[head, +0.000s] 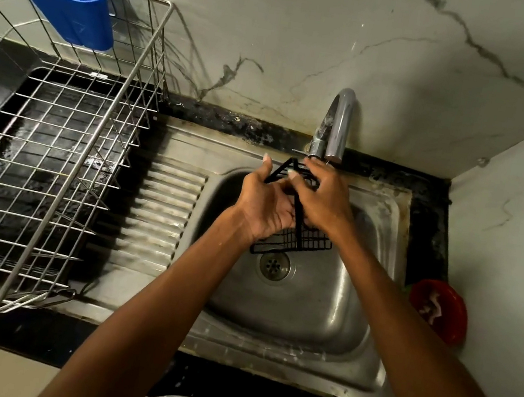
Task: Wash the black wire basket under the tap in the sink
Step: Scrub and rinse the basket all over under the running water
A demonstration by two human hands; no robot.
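Observation:
The black wire basket (295, 241) hangs tilted over the steel sink (305, 307), its upper part just below the spout of the chrome tap (338, 124). My left hand (265, 204) grips the basket from the left, fingers wrapped around its frame. On the right, my right hand (323, 197) lies over the basket's upper frame, fingers near the tap's base. Both hands hide the basket's middle. Only its lower grid and top corner show. I cannot tell whether water is running.
A large steel wire dish rack (57, 150) stands on the black counter at the left, with a blue plastic holder (68, 6) hung on its back rim. The sink's ribbed drainboard (163, 211) lies between them. A red bowl (437, 309) sits at the right against the wall.

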